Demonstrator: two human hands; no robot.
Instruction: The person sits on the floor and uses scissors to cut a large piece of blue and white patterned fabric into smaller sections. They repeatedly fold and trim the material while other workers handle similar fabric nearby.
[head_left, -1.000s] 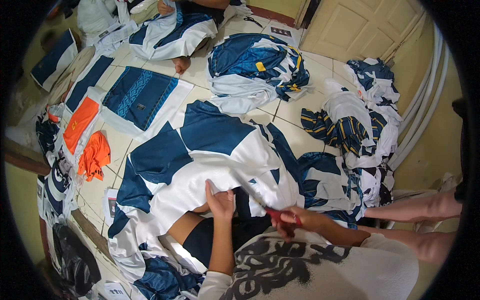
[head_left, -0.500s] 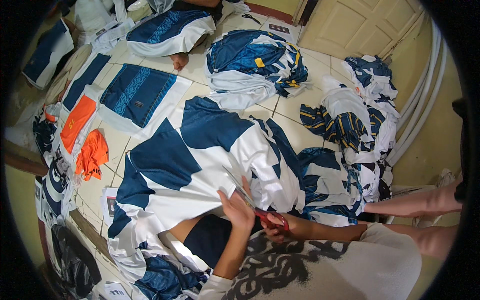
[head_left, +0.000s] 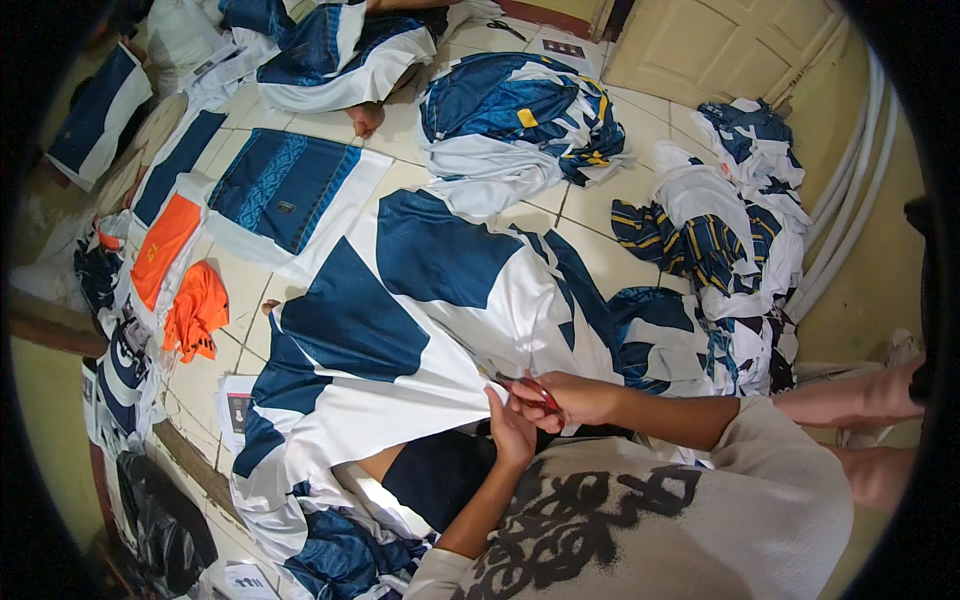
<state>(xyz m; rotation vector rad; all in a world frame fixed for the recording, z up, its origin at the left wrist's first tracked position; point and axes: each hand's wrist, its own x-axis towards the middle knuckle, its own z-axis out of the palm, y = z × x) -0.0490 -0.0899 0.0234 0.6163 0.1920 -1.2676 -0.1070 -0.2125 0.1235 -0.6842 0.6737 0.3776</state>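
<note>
Now, blue-and-white cloth (head_left: 375, 335): spread across the tiled floor (head_left: 590, 222) and up to the dark-clad lap (head_left: 435, 482), probably so its white edge comes within easy reach
Right hand (head_left: 565, 398): wrapped around the red handles of the scissors (head_left: 506, 380), which point away from the body into the cloth; watching remotely, I cannot tell how far the blades are parted
Left hand (head_left: 512, 434): pinching the white edge just beside the scissors, I judge to hold the fabric taut
Patterned blue panel (head_left: 285, 195): lying flat beyond the cloth, perhaps to avoid creases
Large bundle (head_left: 510, 130): heaped farther ahead, apparently to leave working room
Orange pieces (head_left: 166, 252): off to my left, one flat, one crumpled
Co-worker's cloth (head_left: 335, 85): at the top, draped where that person sits
</note>
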